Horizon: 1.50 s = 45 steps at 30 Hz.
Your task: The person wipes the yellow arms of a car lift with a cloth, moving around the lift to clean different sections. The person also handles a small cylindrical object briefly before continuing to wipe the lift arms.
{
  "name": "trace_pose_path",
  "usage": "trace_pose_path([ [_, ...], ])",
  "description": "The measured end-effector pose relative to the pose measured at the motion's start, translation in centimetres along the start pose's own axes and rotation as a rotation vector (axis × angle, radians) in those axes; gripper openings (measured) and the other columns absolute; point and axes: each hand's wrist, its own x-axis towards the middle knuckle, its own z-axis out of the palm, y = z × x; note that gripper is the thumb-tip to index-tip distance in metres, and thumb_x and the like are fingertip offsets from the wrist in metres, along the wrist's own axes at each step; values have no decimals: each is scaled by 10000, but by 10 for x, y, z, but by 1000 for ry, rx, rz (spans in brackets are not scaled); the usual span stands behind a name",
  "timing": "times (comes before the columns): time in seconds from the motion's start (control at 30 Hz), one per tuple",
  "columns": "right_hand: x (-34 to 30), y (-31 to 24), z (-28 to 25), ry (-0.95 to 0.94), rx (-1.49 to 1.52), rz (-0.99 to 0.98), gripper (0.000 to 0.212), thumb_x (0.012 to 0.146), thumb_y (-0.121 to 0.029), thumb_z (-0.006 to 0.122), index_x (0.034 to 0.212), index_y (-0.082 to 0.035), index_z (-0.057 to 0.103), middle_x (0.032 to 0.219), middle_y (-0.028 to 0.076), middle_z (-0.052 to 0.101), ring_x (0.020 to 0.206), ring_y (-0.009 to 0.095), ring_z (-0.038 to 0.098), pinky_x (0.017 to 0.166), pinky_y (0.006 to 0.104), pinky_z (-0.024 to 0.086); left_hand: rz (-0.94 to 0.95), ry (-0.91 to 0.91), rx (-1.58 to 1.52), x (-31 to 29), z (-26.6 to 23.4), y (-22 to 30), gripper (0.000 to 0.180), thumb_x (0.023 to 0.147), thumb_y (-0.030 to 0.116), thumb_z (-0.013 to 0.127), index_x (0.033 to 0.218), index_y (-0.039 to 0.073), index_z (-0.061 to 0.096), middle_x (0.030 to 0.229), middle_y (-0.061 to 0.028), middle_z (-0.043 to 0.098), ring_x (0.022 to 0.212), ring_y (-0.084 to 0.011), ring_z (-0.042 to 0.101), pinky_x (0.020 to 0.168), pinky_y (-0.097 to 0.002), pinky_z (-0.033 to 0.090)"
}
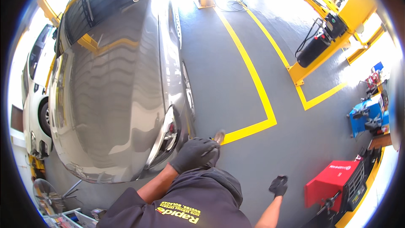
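Note:
My left hand (194,155), in a dark grey glove, is held across the front of my body near the headlight (166,137) of a grey car. Its fingers are curled and pressed together; whatever they may hold is hidden. Out to my right side hangs my right hand (279,185), also gloved, above the grey floor. Its fingers are loosely bent with the thumb apart, and nothing shows in them. The car's long glossy bonnet (114,101) fills the left of the view. One of my shoes (220,136) is visible beyond the left hand.
Yellow lines (253,74) mark the floor right of the car. A yellow lift post (333,29) stands at far right, with a blue tool cart (366,116) nearer. A red machine (331,181) is at lower right. Behind the grey car, a white car (37,114) and a fan (46,194) stand left.

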Motion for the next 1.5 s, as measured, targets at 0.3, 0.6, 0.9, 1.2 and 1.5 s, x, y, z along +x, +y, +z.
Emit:
trace_pose_path([
  [0.3,145,-185,240,-174,-998,-327,337,1095,-384,611,1133,-79,750,827,87,724,780,288,729,767,392,592,-166,228,-33,229,-29,-95,204,1019,215,719,1164,87,782,1055,-110,782,957,-326,740,863,-458,574],
  [0.6,229,-94,295,-338,-1557,-28,432,1005,-402,592,1298,-102,696,1167,286,741,945,503,765,773,608,616,-236,308,-35,458,-111,-209,211,1056,154,680,1194,38,790,1129,-145,806,1031,-313,779,895,-426,604],
  [0.9,428,-157,425,-586,-1889,-569,540,1059,-480,517,1377,-91,716,1175,266,762,1052,520,771,839,689,582,-180,303,49,700,-128,-333,210,1044,169,699,1176,33,788,1114,-148,802,998,-348,769,885,-451,597],
  [1.2,764,-530,926,-669,-2249,-1072,496,981,-433,559,1184,-55,809,1181,171,782,1045,369,747,977,587,506,-386,542,-56,845,-240,-464,237,1064,194,686,1217,43,786,1107,-168,800,1006,-356,773,887,-440,602],
  [1.5,572,-658,1476,-1170,-557,-544,468,1166,-408,606,1371,-5,726,1205,53,787,1078,160,736,975,330,575,-539,822,-641,983,-332,-651,322,1149,202,604,1294,-47,747,1137,-109,814,1084,-176,782,992,-336,608],
])
